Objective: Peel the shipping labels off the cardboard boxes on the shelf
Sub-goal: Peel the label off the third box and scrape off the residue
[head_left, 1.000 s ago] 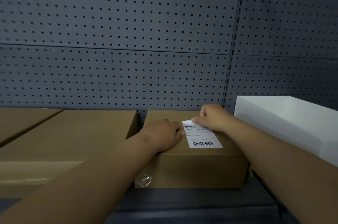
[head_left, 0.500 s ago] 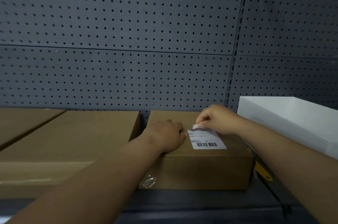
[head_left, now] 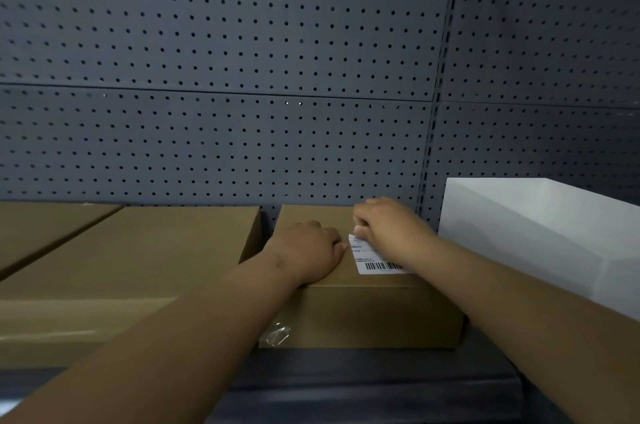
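A small brown cardboard box sits on the dark shelf. A white shipping label with a barcode lies on its top face, its far edge lifted and folded toward me. My right hand pinches that lifted far edge. My left hand rests on the box top just left of the label, fingers curled down against the cardboard. My right forearm covers the label's right side.
A larger brown box stands to the left, with another beyond it. A white box stands close on the right. Grey pegboard backs the shelf. A scrap of clear tape clings to the small box's front.
My right hand has pulled the label's far edge toward me, so more of the label is lifted off the box. My left hand has stayed in place on the box top.
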A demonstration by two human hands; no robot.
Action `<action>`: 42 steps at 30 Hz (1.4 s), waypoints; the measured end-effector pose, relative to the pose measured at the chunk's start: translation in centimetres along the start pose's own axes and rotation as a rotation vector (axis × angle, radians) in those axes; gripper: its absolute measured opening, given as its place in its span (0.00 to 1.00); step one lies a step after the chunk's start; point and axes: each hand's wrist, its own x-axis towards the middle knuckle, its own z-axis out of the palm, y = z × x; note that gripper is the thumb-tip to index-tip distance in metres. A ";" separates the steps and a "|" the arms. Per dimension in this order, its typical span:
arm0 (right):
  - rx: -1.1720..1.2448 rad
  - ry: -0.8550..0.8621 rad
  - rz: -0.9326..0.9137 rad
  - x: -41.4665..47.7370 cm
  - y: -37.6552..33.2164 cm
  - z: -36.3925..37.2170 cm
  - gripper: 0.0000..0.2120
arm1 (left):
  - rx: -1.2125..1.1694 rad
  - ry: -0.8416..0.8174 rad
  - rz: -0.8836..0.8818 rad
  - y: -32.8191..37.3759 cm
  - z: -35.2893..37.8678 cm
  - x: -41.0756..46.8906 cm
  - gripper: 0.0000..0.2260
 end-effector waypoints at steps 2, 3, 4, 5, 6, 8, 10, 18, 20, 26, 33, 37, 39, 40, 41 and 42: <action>0.018 -0.008 0.022 -0.2 0.0 -0.2 0.07 | 0.015 0.008 0.005 0.0 0.0 0.0 0.20; 0.020 -0.010 0.037 -0.2 0.0 -0.3 0.07 | 0.019 0.009 0.006 0.0 0.0 0.0 0.20; 0.013 -0.013 0.053 -0.2 -0.1 -0.5 0.07 | 0.021 0.009 0.006 0.0 0.0 0.0 0.20; -0.006 -0.024 0.065 -0.2 -0.1 -0.8 0.07 | 0.021 0.009 0.006 0.0 0.0 0.0 0.20; -0.023 -0.034 0.069 -0.1 -0.4 -1.1 0.08 | 0.020 0.008 0.008 0.0 0.0 0.0 0.20; -0.032 -0.096 0.071 0.1 -1.1 -1.2 0.13 | 0.018 0.005 0.012 0.1 0.0 0.0 0.20; -0.016 -0.193 0.048 0.2 -1.8 -0.6 0.15 | 0.027 0.009 0.013 0.0 0.0 0.0 0.20; -0.099 0.566 0.401 2.8 7.7 -11.3 0.13 | 0.029 -0.003 0.022 -0.2 0.1 -0.1 0.19; -0.065 0.548 0.238 3.7 4.7 -12.0 0.12 | 0.015 -0.003 0.020 -0.2 -0.1 -0.2 0.20; -0.056 0.304 0.069 3.1 0.2 -9.0 0.10 | -0.334 0.012 -0.130 -0.4 -1.4 -0.5 0.26; 0.044 0.234 -0.002 2.3 -2.1 -7.0 0.08 | -0.883 0.264 -0.043 -0.2 -3.5 -0.1 0.35; 0.137 0.270 -0.024 2.0 -3.2 -7.2 0.09 | -0.894 0.373 -0.069 -0.4 -3.9 0.5 0.21; 0.208 0.287 -0.017 1.9 -3.4 -7.7 0.11 | -0.893 0.415 -0.055 -0.4 -3.9 0.7 0.15; 0.245 0.290 -0.011 1.8 -3.4 -7.9 0.12 | -0.888 0.442 -0.044 -0.4 -3.9 0.9 0.14; 0.283 0.294 -0.001 1.8 -3.4 -8.2 0.13 | -0.879 0.470 -0.039 -0.4 -4.0 1.0 0.14; 0.320 0.301 0.010 1.6 -3.4 -8.3 0.13 | -0.860 0.494 -0.037 -0.5 -4.0 1.1 0.14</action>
